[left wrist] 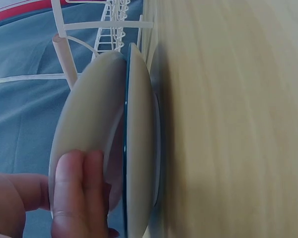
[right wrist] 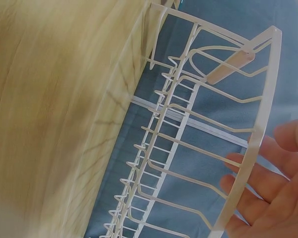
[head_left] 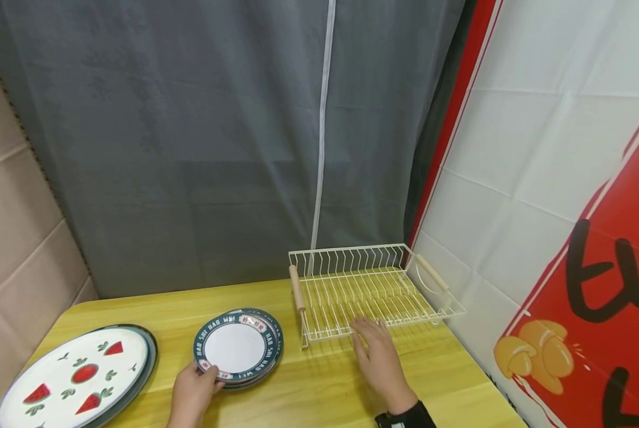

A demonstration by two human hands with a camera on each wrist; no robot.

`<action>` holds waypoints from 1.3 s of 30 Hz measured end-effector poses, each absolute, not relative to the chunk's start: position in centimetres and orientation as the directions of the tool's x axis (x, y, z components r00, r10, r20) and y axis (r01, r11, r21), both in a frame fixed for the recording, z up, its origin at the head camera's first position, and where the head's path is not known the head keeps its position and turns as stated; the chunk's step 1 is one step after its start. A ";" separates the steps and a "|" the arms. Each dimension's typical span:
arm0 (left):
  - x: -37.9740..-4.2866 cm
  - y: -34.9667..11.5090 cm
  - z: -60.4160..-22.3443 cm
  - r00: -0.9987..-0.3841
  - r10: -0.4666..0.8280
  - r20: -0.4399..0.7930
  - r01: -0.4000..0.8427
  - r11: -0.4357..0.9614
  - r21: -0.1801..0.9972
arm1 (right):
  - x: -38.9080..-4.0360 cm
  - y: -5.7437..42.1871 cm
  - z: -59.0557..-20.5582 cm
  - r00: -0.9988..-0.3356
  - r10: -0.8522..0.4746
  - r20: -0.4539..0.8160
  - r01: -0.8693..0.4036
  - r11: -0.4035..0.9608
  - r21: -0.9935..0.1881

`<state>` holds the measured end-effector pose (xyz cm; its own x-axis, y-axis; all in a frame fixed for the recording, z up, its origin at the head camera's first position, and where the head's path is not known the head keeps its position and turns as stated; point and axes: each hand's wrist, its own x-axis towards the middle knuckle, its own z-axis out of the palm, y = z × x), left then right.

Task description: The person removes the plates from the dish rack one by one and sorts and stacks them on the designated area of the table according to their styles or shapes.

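Observation:
My left hand [head_left: 191, 392] pinches the near-left rim of a small round plate [head_left: 233, 348] with a white centre and a dark blue lettered border. In the left wrist view, this plate's underside faces the fingers, and its near side is tilted up off another plate [left wrist: 139, 148] below. Thumb on top, fingers beneath: that is how the rim sits in the hand. My right hand [head_left: 378, 359] rests at the front rail of a white wire dish rack [head_left: 362, 297], fingers extended and loosely spread. Fingertips [right wrist: 233, 161] reach past the rail in the right wrist view.
At the left of the wooden table [head_left: 308, 392] lies a large oval plate [head_left: 57, 380] with watermelon pictures, over a dark-edged grey one [head_left: 145, 380]. Wooden handles [head_left: 296, 288] flank the rack. A grey curtain [head_left: 217, 148] hangs behind; a white-and-red printed sheet [head_left: 512, 208] borders the right.

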<state>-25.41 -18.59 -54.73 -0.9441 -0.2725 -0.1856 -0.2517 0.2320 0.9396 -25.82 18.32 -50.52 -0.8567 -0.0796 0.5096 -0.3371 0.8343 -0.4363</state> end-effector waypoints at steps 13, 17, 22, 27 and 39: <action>-25.1 -19.7 -54.4 -0.954 -0.295 -0.051 -0.219 0.570 0.792 | -25.7 18.3 -50.6 -0.859 -0.102 0.502 -0.346 0.838 -0.422; -25.1 -19.9 -54.2 -0.955 -0.293 -0.052 -0.222 0.585 0.780 | -25.7 18.3 -50.7 -0.860 -0.108 0.499 -0.350 0.836 -0.423; -25.1 -20.2 -54.3 -0.954 -0.291 -0.073 -0.243 0.607 0.756 | -25.7 18.4 -50.6 -0.866 -0.112 0.488 -0.345 0.839 -0.420; -25.0 -20.2 -54.1 -0.942 -0.331 -0.050 -0.252 0.604 0.756 | -25.6 18.3 -50.6 -0.869 -0.108 0.483 -0.339 0.841 -0.422; -24.4 -20.4 -52.9 -0.936 -0.350 -0.023 -0.244 0.600 0.762 | -25.7 18.2 -50.7 -0.868 -0.088 0.488 -0.328 0.840 -0.432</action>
